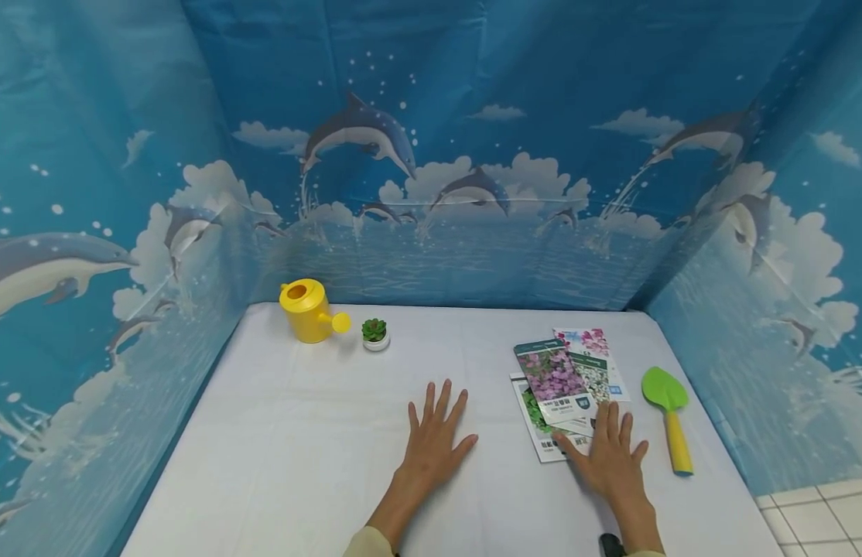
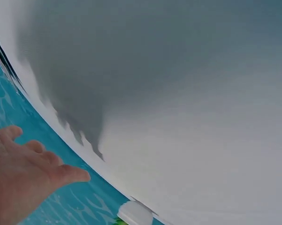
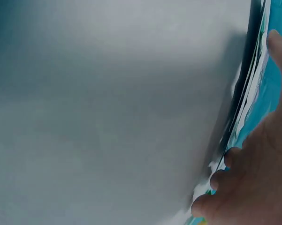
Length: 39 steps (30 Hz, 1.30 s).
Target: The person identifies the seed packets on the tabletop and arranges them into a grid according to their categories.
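Observation:
My left hand (image 1: 431,450) is over the middle of the white tabletop, its fingers straight and spread, and holds nothing. In the left wrist view the same hand (image 2: 26,180) shows at the lower left, with the white pot (image 2: 135,213) of the small succulent near the bottom edge. On the right, my right hand (image 1: 614,464) reaches with straight, spread fingers to the near edge of several overlapping seed packets (image 1: 552,379). Its thumb and fingertips overlap the lowest packet in the head view. The right wrist view shows that hand (image 3: 260,164) beside the packets' thin edges (image 3: 253,75).
At the back left of the table (image 1: 278,464) stands a yellow watering can (image 1: 307,316), next to a potted succulent (image 1: 374,333). A toy trowel (image 1: 671,418) with green blade and yellow handle lies to the right of the packets. Dolphin-print curtains (image 1: 438,255) enclose the table.

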Motion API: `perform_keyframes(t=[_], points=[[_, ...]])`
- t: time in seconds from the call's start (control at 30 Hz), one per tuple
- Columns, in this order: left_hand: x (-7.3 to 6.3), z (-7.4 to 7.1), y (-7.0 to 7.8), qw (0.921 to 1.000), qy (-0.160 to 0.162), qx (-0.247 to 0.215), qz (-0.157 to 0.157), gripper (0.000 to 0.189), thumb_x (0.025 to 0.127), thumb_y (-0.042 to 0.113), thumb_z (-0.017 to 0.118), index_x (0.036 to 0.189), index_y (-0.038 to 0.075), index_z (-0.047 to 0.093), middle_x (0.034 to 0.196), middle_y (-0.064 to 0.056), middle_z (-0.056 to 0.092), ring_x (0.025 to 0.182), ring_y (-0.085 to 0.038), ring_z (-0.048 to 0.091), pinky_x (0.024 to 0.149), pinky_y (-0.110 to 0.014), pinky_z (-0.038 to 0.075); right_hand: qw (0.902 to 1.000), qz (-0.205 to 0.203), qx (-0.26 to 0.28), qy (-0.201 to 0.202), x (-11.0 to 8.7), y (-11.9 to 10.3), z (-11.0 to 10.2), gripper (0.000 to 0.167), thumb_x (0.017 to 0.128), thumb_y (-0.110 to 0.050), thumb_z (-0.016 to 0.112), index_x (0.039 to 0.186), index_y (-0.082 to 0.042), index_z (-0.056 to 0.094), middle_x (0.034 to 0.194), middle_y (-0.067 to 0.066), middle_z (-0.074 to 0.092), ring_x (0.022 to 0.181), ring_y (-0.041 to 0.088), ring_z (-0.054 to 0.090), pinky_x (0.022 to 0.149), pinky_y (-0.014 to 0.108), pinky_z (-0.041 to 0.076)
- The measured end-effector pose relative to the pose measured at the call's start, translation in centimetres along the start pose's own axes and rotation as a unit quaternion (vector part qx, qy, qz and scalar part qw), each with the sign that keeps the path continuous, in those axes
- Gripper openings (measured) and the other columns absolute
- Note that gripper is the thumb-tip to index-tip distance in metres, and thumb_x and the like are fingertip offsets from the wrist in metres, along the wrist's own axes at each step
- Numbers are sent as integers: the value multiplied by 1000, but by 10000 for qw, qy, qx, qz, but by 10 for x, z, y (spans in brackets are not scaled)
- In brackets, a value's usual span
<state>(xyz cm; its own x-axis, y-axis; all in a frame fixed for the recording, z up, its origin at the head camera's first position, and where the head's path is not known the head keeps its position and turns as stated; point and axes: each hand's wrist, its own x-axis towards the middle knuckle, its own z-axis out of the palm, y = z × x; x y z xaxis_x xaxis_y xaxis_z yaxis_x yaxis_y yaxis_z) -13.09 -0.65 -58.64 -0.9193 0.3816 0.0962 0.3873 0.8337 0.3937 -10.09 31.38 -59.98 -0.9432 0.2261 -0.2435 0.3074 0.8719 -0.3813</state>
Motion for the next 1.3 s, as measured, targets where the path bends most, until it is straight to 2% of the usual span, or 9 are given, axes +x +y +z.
perform_keyframes(t=[0.37,0.57,0.77,0.97,1.3], points=[[27,-1,16,9984,-318,139,457,73,107,53,62,169,22,40,179,-12,24,165,-42,19,122,-76,29,9999,-22,-122,-101,0,-2,-2,132,96,-77,60,164,16,-4,170,37,-17,157,58,-22,116,82,-19],[39,-2,25,9975,-477,114,504,73,107,52,62,170,23,37,179,-11,23,165,-40,18,124,-75,28,9998,-94,-139,-44,2,-2,-1,133,95,-77,61,162,19,-1,170,39,-15,157,58,-21,116,83,-18],[45,5,36,9946,-818,272,583,72,109,54,58,171,26,34,180,-8,20,166,-37,16,125,-71,29,9998,-105,-185,-17,-3,3,3,133,94,-75,64,161,21,2,169,42,-13,156,61,-19,114,86,-14],[47,13,55,9910,-1052,495,665,73,107,58,58,171,31,34,181,-2,20,167,-33,17,126,-65,33,9998,-114,-151,-115,-6,5,5,133,94,-75,65,160,23,3,167,44,-12,155,62,-18,114,86,-14],[58,25,85,9805,-1187,941,1248,73,108,62,54,172,34,31,180,2,22,167,-29,18,128,-57,35,9996,-199,-156,-132,-6,9,0,132,96,-76,61,159,24,1,167,45,-13,154,64,-18,111,88,-16]])
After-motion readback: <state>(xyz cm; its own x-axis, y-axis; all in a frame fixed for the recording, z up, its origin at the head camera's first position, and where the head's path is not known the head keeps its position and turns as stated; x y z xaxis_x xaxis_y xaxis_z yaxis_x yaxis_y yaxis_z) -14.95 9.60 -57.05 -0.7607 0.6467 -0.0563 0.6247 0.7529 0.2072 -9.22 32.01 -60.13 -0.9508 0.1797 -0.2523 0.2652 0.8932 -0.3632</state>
